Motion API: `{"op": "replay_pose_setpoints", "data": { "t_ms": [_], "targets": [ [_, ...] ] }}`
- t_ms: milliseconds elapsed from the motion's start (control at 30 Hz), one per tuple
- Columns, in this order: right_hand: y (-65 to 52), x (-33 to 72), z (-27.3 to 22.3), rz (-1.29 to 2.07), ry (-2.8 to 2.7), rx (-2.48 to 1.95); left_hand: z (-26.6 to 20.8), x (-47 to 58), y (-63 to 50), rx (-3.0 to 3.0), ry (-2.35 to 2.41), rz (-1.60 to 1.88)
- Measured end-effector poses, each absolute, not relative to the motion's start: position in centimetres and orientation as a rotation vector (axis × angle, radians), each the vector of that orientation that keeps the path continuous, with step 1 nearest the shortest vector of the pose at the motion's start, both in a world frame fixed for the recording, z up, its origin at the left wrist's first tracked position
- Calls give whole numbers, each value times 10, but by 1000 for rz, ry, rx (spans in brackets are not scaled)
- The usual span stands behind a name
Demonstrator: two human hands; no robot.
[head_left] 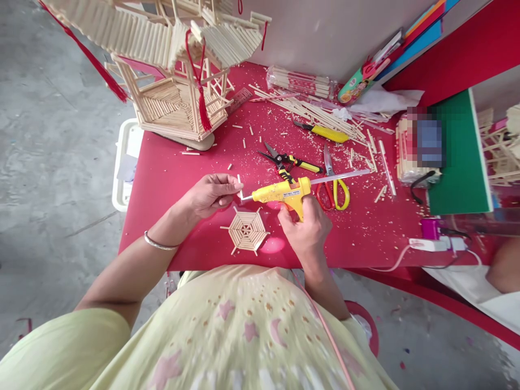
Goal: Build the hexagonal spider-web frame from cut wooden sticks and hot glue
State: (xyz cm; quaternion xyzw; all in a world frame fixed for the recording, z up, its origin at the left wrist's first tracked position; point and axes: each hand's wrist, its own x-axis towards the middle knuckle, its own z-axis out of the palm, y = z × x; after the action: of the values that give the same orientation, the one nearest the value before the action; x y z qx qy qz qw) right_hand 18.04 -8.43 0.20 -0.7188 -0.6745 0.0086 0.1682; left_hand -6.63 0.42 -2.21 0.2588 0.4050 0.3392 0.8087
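Between thumb and fingers, my left hand (217, 192) pinches a short wooden stick (239, 180), held upright. My right hand (306, 225) is wrapped round the handle of a yellow hot glue gun (280, 192), whose nozzle points left and meets the lower end of the stick. A clear glue stick (341, 176) juts from the gun's back. Just below the nozzle, a six-sided web-like panel of sticks (246, 231) lies flat on the red table (195, 254).
A stick-built pavilion (174, 103) with red tassels stands at the back left. Beyond the gun lie pliers-like cutters (278, 158), scissors (333, 189), a yellow utility knife (329, 134) and loose sticks (312, 111). A power adapter (428, 245) sits at the right, near another person's arm (506, 268).
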Motion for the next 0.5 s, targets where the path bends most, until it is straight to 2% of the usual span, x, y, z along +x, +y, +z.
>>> {"op": "replay_pose_setpoints", "data": {
  "t_ms": [500],
  "targets": [
    [-76,184,-8,-347,-1760,-1752,-22,-67,2,713,750,617]
  ]
}}
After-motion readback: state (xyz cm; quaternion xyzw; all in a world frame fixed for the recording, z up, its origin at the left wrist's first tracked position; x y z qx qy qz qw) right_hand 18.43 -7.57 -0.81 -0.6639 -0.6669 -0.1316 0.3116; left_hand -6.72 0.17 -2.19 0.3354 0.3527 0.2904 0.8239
